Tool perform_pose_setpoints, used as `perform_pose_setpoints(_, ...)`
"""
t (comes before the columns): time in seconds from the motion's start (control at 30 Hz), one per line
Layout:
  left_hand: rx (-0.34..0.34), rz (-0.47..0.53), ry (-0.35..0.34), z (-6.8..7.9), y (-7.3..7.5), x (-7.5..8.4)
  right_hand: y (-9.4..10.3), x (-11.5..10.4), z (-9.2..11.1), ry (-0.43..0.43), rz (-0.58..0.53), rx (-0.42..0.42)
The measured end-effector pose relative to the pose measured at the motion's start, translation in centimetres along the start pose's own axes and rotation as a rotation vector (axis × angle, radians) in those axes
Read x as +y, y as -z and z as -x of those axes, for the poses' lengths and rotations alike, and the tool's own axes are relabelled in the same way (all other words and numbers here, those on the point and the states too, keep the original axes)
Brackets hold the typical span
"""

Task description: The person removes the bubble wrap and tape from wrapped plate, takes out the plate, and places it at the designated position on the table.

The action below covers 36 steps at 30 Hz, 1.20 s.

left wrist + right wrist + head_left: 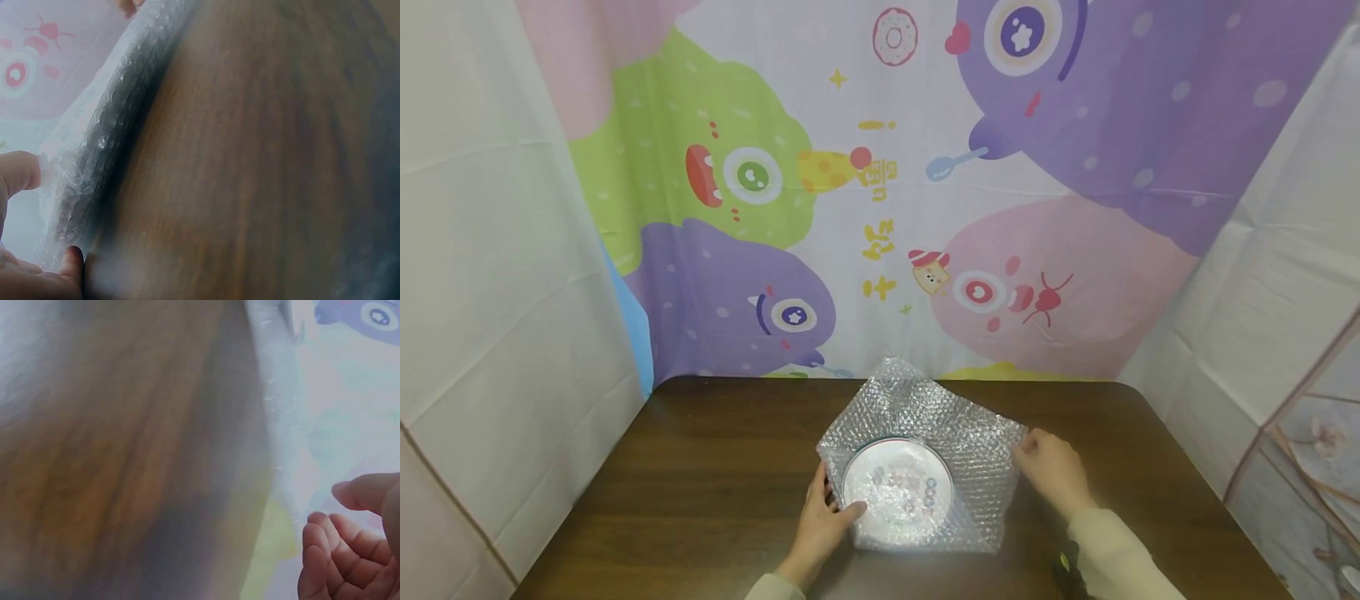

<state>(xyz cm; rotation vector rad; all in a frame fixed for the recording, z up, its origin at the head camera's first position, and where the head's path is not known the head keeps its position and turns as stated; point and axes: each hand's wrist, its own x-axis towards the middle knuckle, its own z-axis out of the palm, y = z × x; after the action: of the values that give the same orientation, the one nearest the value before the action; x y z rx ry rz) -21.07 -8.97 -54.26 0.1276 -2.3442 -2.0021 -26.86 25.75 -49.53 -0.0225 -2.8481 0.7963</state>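
A round white plate (898,492) with a dark rim and coloured lettering lies under clear bubble wrap (977,442). My left hand (820,521) grips the plate's near left side through the wrap, thumb on top and fingers at the edge. In the left wrist view, that thumb (22,172) presses the crinkled wrap edge, with fingertips (72,269) lower down. Beside the wrap's right corner is my right hand (1056,467). The right wrist view shows its fingers (319,544) loosely curled, the thumb apart from them and nothing visible between.
The dark wooden table (700,483) extends on both sides of the wrap. Behind it hangs a curtain (887,208) printed with cartoon monsters. Pale cloth walls (490,292) stand at left and right. Something dark and yellow-green (1067,567) sits at my right wrist.
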Motion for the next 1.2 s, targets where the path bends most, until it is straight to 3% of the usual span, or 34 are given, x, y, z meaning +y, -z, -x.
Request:
perform_pose_setpoints(0.2, -0.001, -0.002, 0.004, -0.1, 0.0, 0.1, 0.2, -2.1, 0.4, 0.118, -0.065, 0.051)
perform_pose_setpoints(0.33, -0.006, 0.0, 0.012, -0.1, 0.0, 0.1, -0.8, -2.8, 0.4, 0.226, -0.062, 0.025)
perform_pose_setpoints(0.43, -0.01, 0.001, 0.014, -0.1, 0.0, 0.1, -1.7, -2.7, 0.5, 0.26, -0.04, -0.002)
perform_pose_setpoints(0.8, -0.007, -0.028, 0.029, -0.1, 0.0, -0.1, -3.7, -2.2, 0.9, 0.262, 0.03, -0.196)
perform_pose_setpoints(1.2, -0.003, -0.03, 0.032, 0.0, 0.0, 0.1, -4.1, -2.0, 1.7, 0.246, 0.103, -0.273)
